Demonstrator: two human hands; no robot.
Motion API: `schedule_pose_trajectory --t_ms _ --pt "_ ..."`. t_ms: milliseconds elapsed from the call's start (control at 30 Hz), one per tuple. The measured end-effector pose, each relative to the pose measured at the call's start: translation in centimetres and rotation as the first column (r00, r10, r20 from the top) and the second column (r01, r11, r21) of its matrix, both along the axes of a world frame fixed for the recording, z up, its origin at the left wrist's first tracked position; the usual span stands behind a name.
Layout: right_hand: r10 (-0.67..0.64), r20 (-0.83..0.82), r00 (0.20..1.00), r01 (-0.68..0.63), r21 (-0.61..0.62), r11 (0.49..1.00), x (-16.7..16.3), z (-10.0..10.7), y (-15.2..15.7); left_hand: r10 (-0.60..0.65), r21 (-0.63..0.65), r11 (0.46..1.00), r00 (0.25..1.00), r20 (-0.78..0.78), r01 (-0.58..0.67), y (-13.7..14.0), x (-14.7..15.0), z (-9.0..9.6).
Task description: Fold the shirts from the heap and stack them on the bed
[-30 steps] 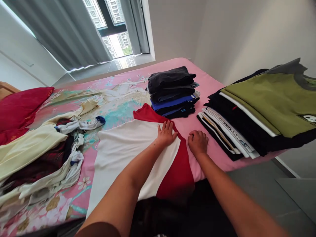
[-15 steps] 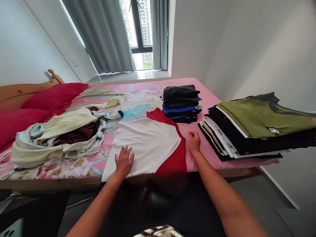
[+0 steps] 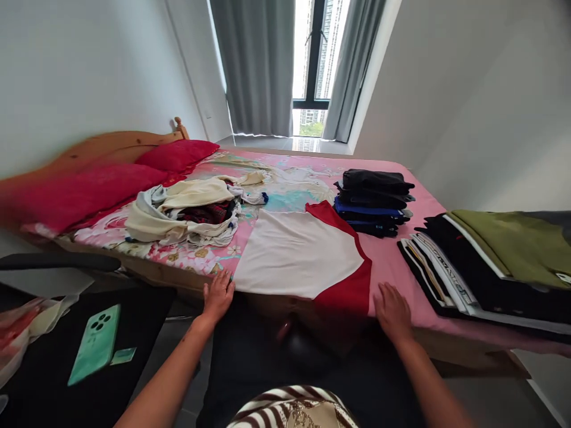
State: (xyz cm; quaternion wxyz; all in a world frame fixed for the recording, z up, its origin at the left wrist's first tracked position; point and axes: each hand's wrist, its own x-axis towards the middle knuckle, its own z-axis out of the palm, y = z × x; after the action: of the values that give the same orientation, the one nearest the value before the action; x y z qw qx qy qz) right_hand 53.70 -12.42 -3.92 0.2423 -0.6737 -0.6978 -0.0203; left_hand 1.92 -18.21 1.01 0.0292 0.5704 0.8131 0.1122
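Note:
A white shirt with red sleeves (image 3: 303, 252) lies spread on the bed, its red sleeve hanging over the near edge. At the bed's edge, just left of the shirt's hem, rests my left hand (image 3: 218, 295), fingers extended and holding nothing. My right hand (image 3: 393, 312) lies on the pink sheet (image 3: 383, 267) to the right of the red sleeve, also with fingers stretched out and nothing in them. Beyond the shirt's collar end stands a stack of folded dark clothes (image 3: 372, 202).
A heap of loose clothes (image 3: 187, 217) sits on the left of the bed. At the right is a taller folded pile topped by an olive shirt (image 3: 513, 238). Red pillows (image 3: 102, 187) lie by the wooden headboard (image 3: 102, 148). A green phone (image 3: 96, 342) rests on a black surface at lower left.
The view has turned left. My left hand has moved off the white shirt to the bed's edge beside it. My right hand has come nearer and its curled fingers have opened.

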Motion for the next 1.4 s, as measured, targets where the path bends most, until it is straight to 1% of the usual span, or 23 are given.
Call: schedule_pose_trajectory --t_ms 67,100,133,200,267,333,367,433,533,600,667,767,800,833,900,933,967,1033,1100,1167,1267,1333,1400 --pt "-0.016 -0.008 1.000 0.017 0.080 0.997 0.5 -0.9 -2.1 0.038 0.084 0.996 0.999 0.038 -0.042 0.2 0.4 0.5" --pt "-0.025 -0.013 1.000 0.026 0.101 0.995 0.5 -1.2 -2.9 0.021 0.125 0.992 0.999 0.049 -0.027 0.8 1.0 1.0" --pt "-0.032 -0.015 0.999 0.033 0.111 0.993 0.3 -1.4 -3.4 -0.024 0.161 0.987 0.998 0.059 0.014 1.6 2.0 1.6" --pt "-0.063 -0.012 0.998 0.064 0.122 0.990 -0.2 -1.6 -4.0 -0.180 0.204 0.966 0.981 0.071 0.162 3.7 4.5 3.0" --pt "-0.096 0.003 0.995 0.095 0.136 0.986 -0.6 -1.8 -3.9 -0.341 0.208 0.924 0.937 0.070 0.321 6.2 6.8 4.4" --pt "-0.111 0.023 0.994 0.107 0.142 0.984 -0.9 -1.9 -3.7 -0.424 0.183 0.894 0.904 0.057 0.408 8.1 8.3 5.0" --pt "-0.107 0.030 0.994 0.102 0.136 0.985 -0.9 -2.0 -3.6 -0.419 0.152 0.900 0.906 0.055 0.407 8.7 8.5 5.0" --pt "-0.087 0.024 0.996 0.084 0.117 0.990 -0.8 -2.1 -3.5 -0.338 0.048 0.941 0.939 0.066 0.335 8.9 7.8 4.1" --pt "-0.073 -0.023 0.997 0.075 0.122 0.990 -0.7 -2.2 -3.7 -0.192 -0.085 0.977 0.980 0.049 0.195 7.3 5.1 1.8" --pt "-0.076 -0.063 0.995 0.083 0.130 0.988 -0.5 -1.9 -3.5 -0.166 -0.103 0.981 0.986 0.024 0.167 6.0 3.2 0.7" --pt "-0.117 -0.132 0.984 0.127 0.071 0.989 -0.1 -1.2 -3.0 -0.151 -0.095 0.984 0.988 0.018 0.152 5.2 2.1 0.3" --pt "-0.234 -0.300 0.925 0.222 -0.073 0.972 -0.3 1.1 -1.3 -0.131 -0.032 0.991 0.991 0.037 0.132 5.7 1.9 1.0" --pt "-0.236 -0.355 0.905 0.214 -0.099 0.972 -1.1 2.2 -0.6 -0.146 0.001 0.989 0.988 0.044 0.146 6.3 2.3 1.5" --pt "-0.202 -0.405 0.892 0.178 -0.097 0.979 -2.3 3.4 0.3 -0.176 0.033 0.984 0.983 0.048 0.175 7.2 2.8 2.1" --pt "-0.034 -0.451 0.892 0.005 -0.065 0.998 -6.1 6.0 2.3 -0.273 0.076 0.960 0.961 0.045 0.269 9.4 4.1 3.4" --pt "0.073 -0.453 0.888 -0.100 -0.037 0.994 -8.5 7.1 3.4 -0.323 0.082 0.944 0.946 0.040 0.319 10.5 4.8 3.9" --pt "0.188 -0.441 0.878 -0.218 -0.018 0.976 -11.0 8.1 4.7 -0.365 0.077 0.929 0.930 0.034 0.362 11.5 5.3 4.2" --pt "0.363 -0.378 0.852 -0.385 0.018 0.923 -15.5 9.0 7.4 -0.400 0.034 0.916 0.916 0.025 0.399 12.8 5.8 4.4" --pt "0.441 -0.269 0.856 -0.463 -0.020 0.886 -18.3 8.7 10.1 -0.360 -0.045 0.932 0.933 0.020 0.360 12.9 5.2 3.7" --pt "0.410 -0.144 0.901 -0.428 -0.132 0.894 -18.9 7.7 12.4 -0.291 -0.108 0.951 0.957 0.001 0.290 12.0 3.6 2.5" --pt "0.298 0.023 0.954 -0.278 -0.296 0.914 -17.7 6.8 15.0 -0.249 -0.117 0.963 0.968 -0.031 0.244 10.2 0.8 1.1" --pt "0.257 0.086 0.962 -0.210 -0.364 0.907 -17.4 7.4 16.3 -0.223 -0.098 0.971 0.974 -0.035 0.219 9.9 0.1 1.1" --pt "0.273 0.092 0.958 -0.224 -0.355 0.908 -18.4 8.7 17.5 -0.232 -0.066 0.971 0.972 -0.024 0.230 11.1 0.8 2.1"
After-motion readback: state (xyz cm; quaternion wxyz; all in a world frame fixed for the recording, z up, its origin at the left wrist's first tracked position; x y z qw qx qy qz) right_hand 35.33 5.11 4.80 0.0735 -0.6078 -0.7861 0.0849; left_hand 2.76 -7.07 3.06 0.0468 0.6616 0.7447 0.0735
